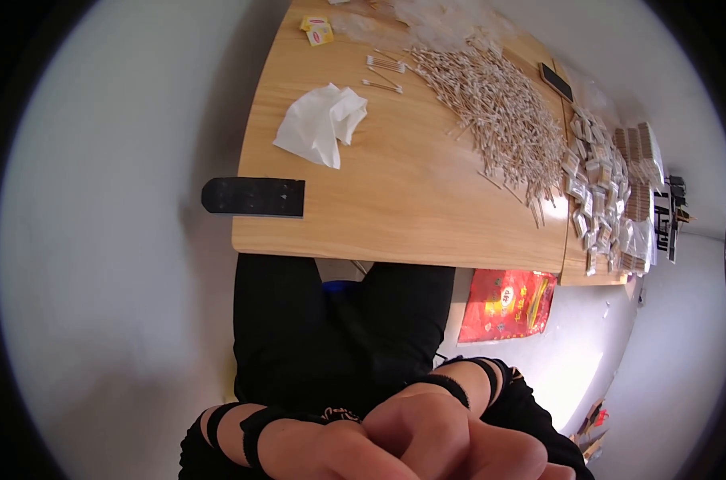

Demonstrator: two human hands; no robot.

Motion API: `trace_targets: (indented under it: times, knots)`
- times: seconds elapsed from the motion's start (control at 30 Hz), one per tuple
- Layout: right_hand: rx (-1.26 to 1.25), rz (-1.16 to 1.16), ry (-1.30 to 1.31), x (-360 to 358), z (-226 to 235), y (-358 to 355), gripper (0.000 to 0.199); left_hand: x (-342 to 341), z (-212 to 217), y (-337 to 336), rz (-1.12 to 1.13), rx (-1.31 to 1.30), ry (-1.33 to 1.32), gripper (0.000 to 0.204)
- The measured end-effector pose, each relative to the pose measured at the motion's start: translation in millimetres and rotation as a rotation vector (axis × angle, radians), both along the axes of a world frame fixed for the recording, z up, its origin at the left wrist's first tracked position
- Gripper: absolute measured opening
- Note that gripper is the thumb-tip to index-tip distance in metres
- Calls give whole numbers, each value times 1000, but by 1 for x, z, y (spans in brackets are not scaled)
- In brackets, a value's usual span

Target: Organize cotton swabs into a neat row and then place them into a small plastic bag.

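Observation:
Close to the camera at the lower edge, my left hand (348, 450) and my right hand (439, 420) come together over my lap. Both are bent, and their fingers are hidden or cut off by the frame. Whether they hold anything does not show. Black straps circle both wrists and forearms. Beyond my lap is a wooden table (395, 216), away from both hands. A large heap of cotton swabs (499, 112) covers its right part. To the left lies a crumpled white sheet, tissue or thin bag (319, 124). A few loose swabs (385, 66) lie near it.
A black flat bar (255, 197) juts over the table's left edge. Small yellow packets (318, 30) and clear plastic bags (451, 20) lie at the back. A phone (555, 82), many small packs (593, 188) and stacked packs (641, 160) are right. Below hangs a red bag (507, 304).

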State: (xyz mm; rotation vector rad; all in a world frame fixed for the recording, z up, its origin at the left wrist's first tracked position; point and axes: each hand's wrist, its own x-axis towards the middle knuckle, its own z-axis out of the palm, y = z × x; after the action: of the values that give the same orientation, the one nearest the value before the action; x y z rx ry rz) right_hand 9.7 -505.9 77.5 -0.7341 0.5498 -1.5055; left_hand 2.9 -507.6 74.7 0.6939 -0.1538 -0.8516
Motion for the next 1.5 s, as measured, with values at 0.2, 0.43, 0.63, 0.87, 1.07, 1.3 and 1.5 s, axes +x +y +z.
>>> trace_targets:
  times: [0.2,0.43,0.63,0.87,1.07,1.3,1.5]
  knots:
    - [-126,-15,-163,1,-21,11,31,-17,1,-15,39,-89,-97,11]
    - [-89,21,-193,12,-16,3,33,-31,-12,-3,67,-219,-123,12]
    - [-117,-41,-233,16,-13,-7,36,-29,-16,-11,74,-336,-139,14]
    - [-317,316,-88,-23,-20,-31,35,-21,-39,-22,137,-692,81,17]
    - [-957,486,-375,5,-59,-113,26,5,-35,-58,764,-57,-559,10]
    - [-503,599,-369,-46,-13,-113,14,109,-99,-61,285,-18,-1391,49]
    - [-917,203,-343,-57,-7,-147,15,116,-193,-144,-272,649,-1833,73]
